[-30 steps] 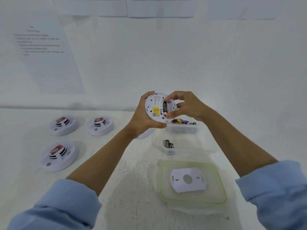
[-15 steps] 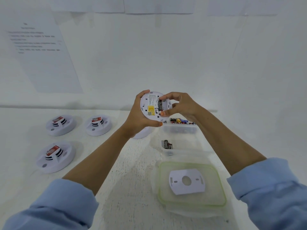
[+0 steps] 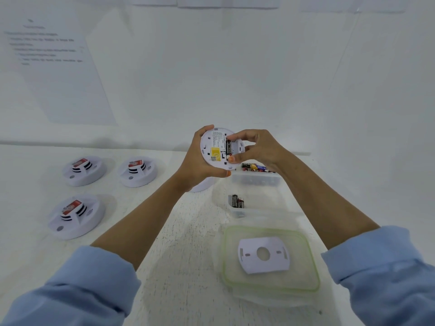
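While left hand (image 3: 196,162) still grips detector (image 3: 214,147), right hand (image 3: 257,149) pinches battery (image 3: 228,148).

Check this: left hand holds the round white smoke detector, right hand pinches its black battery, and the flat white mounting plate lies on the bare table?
No: the head view shows the flat white mounting plate lying on the green-rimmed clear lid.
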Available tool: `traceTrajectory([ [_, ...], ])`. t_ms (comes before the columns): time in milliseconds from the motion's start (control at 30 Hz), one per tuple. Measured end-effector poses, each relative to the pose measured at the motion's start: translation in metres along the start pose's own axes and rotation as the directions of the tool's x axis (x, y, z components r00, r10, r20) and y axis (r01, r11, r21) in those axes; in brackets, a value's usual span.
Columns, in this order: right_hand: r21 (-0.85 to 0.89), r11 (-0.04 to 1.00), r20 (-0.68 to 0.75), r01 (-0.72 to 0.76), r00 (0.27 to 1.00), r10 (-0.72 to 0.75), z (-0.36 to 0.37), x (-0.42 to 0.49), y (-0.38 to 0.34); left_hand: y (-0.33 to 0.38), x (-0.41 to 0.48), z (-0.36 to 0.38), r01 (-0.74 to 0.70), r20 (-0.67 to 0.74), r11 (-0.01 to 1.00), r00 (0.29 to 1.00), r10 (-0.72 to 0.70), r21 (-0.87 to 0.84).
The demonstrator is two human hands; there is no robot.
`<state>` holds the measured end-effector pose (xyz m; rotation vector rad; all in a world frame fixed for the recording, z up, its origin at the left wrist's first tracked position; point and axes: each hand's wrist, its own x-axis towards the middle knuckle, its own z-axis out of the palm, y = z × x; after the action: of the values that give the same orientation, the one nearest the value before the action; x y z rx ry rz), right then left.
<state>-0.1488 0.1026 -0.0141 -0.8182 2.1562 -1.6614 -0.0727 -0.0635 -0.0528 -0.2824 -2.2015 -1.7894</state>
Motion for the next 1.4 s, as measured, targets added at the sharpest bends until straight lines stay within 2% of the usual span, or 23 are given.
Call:
traceTrajectory([
  [333, -0.048, 0.997, 0.04, 0.065, 0.997, -0.063, -0.001, -0.007, -0.006, 0.001, -0.001, 0.001, 0.006, -0.003, 1.0, 1.0, -0.006, -0.019],
  [567, -0.093, 0.986, -0.066, 0.139, 0.987, -0.146, 0.005, -0.009, -0.005, 0.007, -0.002, -0.002, -0.004, -0.001, 1.0, 1.0, 0.004, -0.03],
  [800, -0.101, 0.988, -0.064, 0.116, 0.99, -0.123, 0.008, -0.006, -0.003, 0.004, -0.003, 0.002, 0.002, -0.043, 1.0, 0.999, -0.003, -0.012],
  [1067, -0.081, 0.992, -0.051, 0.097, 0.994, -0.102, 0.006, -0.006, 0.0, 0.002, -0.002, 0.002, -0.008, 0.002, 1.0, 1.0, 0.008, 0.002],
  [1100, -0.066, 0.994, -0.024, 0.083, 0.996, -0.085, 0.004, -0.005, -0.001, 0.002, -0.002, 0.002, -0.003, 0.004, 1.0, 1.0, 0.003, 0.001],
  [1167, 0.069, 0.997, 0.031, 0.019, 0.999, -0.022, -0.004, -0.002, -0.002, 0.001, 0.0, 0.0, 0.002, 0.003, 1.0, 1.0, -0.002, -0.003],
  [1233, 0.193, 0.978, -0.009, -0.073, 0.997, 0.077, -0.012, 0.006, -0.001, -0.002, 0.003, -0.004, 0.006, -0.005, 1.0, 1.0, -0.006, 0.004],
  [1300, 0.067, 0.982, -0.124, -0.175, 0.975, 0.182, -0.018, 0.017, 0.005, -0.004, 0.006, -0.007, 0.017, -0.017, 1.0, 1.0, -0.017, -0.005],
  [1333, -0.082, 0.968, -0.147, -0.238, 0.963, 0.225, -0.018, 0.023, 0.01, -0.005, 0.007, -0.008, 0.021, -0.023, 1.0, 1.0, -0.022, -0.008],
  [1400, -0.403, 0.853, -0.096, -0.33, 0.943, 0.319, -0.013, 0.034, 0.021, -0.007, 0.009, -0.008, 0.022, -0.029, 1.0, 0.999, -0.022, -0.003],
])
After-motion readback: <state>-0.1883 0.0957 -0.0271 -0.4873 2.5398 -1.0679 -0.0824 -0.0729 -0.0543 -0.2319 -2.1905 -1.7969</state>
